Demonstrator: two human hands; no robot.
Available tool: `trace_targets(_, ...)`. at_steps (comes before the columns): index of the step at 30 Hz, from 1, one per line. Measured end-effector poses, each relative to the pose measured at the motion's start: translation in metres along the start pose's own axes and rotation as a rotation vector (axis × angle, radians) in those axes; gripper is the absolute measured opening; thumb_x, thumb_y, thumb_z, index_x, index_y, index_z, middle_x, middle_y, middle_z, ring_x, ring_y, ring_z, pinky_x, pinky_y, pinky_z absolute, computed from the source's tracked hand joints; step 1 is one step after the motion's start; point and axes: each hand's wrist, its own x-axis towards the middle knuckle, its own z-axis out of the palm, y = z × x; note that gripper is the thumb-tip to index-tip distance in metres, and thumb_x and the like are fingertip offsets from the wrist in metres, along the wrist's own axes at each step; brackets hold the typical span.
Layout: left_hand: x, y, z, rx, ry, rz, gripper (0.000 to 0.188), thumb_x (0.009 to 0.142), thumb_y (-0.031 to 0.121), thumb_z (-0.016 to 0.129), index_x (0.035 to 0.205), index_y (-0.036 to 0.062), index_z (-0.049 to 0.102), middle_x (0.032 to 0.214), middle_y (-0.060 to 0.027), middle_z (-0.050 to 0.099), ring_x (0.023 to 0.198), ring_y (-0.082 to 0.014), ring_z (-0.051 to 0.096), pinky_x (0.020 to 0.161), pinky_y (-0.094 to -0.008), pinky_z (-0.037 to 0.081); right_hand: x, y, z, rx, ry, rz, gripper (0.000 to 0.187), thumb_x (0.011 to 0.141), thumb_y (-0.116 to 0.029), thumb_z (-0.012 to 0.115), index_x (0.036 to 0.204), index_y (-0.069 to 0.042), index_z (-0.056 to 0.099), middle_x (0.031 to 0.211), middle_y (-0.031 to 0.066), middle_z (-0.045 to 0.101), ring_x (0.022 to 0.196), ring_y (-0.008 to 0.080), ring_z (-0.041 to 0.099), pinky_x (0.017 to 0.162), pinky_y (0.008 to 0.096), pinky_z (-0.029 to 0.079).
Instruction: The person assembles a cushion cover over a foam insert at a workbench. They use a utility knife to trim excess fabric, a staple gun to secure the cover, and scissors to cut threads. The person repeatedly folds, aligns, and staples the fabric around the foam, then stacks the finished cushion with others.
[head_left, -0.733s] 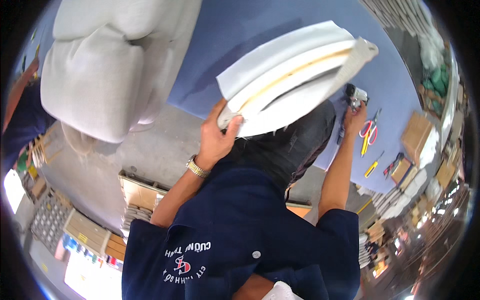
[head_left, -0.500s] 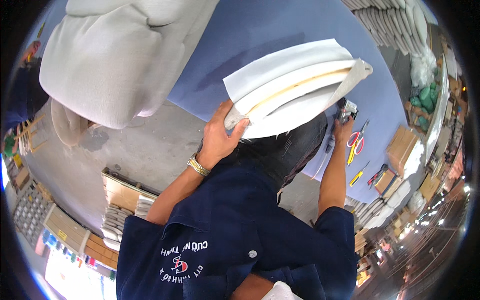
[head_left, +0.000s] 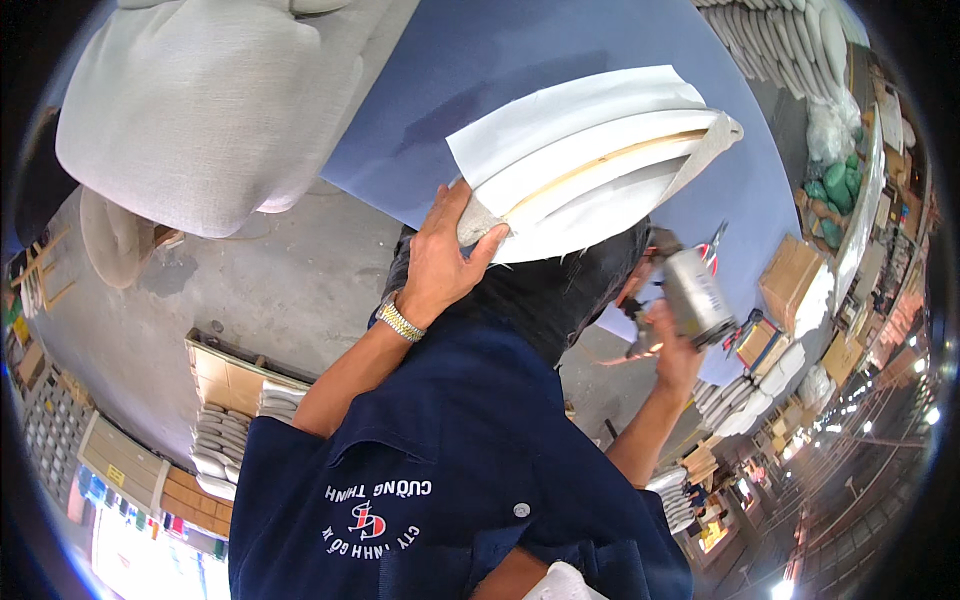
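Note:
A curved upholstered panel [head_left: 560, 190], covered in white fabric with a bare wooden strip along its middle and grey cloth at both ends, rests over my dark-trousered leg. My left hand [head_left: 445, 250] grips its near left end, thumb on one side and fingers on the other. To the right of the panel, my right hand [head_left: 676, 352] is closed around a silver and black air staple gun [head_left: 698, 292]. The gun is raised off the table, apart from the panel, and somewhat blurred. Red-handled scissors [head_left: 713, 250] lie on the table behind it, partly hidden.
A blue-grey table [head_left: 490, 60] spreads ahead. Large beige upholstered pieces [head_left: 200, 110] stand at the left. A cardboard box [head_left: 790, 275] and a tool box [head_left: 757, 338] sit along the table's right side. Stacks of grey cushions [head_left: 785, 45] are beyond it.
My right hand has lifted the staple gun off the table and brought it nearer to me, turning it. The left hand and the panel have barely shifted.

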Motion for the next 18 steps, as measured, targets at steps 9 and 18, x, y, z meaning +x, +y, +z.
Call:
trace_targets(9, -0.001, 0.001, -0.001, 0.006, -0.011, 0.079, 0.078, 0.088, 0.033, 0.080, 0.147, -0.0042, 0.046, 0.139, -0.0326, 0.058, 0.132, -0.0554, 0.051, 0.112, -0.0549, 0.044, -0.025, -0.066, 0.097, -0.117, -0.370, -0.331, 0.033, 0.079, -0.007, 0.081, 0.107, 0.002, 0.067, 0.097, 0.0132, 0.070, 0.086, 0.0237, 0.072, 0.074, 0.0316, 0.054)
trace_targets(18, -0.007, -0.008, 0.001, -0.010, -0.054, 0.041, 0.080, 0.085, 0.025, 0.080, 0.151, -0.0017, 0.044, 0.147, -0.0289, 0.053, 0.140, -0.0537, 0.044, 0.113, -0.0544, 0.044, -0.020, -0.062, 0.105, -0.123, -0.445, -0.256, 0.027, 0.085, -0.007, 0.080, 0.108, 0.003, 0.068, 0.096, 0.0083, 0.072, 0.084, 0.0133, 0.070, 0.074, 0.0273, 0.053)
